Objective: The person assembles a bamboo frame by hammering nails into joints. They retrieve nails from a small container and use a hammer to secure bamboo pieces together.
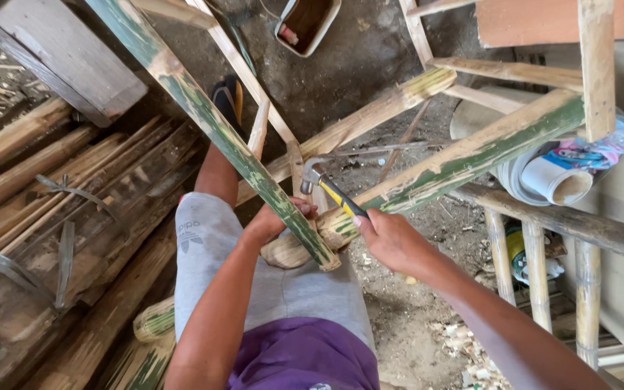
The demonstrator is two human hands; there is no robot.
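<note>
Right hand: my right hand is closed around the yellow-and-black handle of a claw hammer; full fist, nothing else in it.
Hammer axis: the handle runs from the fist up and to the left; the steel head sits at the far end, just beside the thin pale slat.
Left hand: my left hand is wrapped round the bamboo at the joint, fingers curled shut on it, just left of the green-streaked pole.
Joint position: centre of view, over my lap, where that pole, running far-left to near-centre, meets the thick green-and-tan pole coming in from the far right.
Key relation: the hammer head lies far and slightly left of the joint; the right hand is just right of it, the left hand touching it. The left is nearer.
Contact: I cannot tell whether the head touches the slat.
Surroundings: stacked old bamboo at left, a bamboo frame at right, a rolled white sheet behind it, a small tray on the far dirt floor.
</note>
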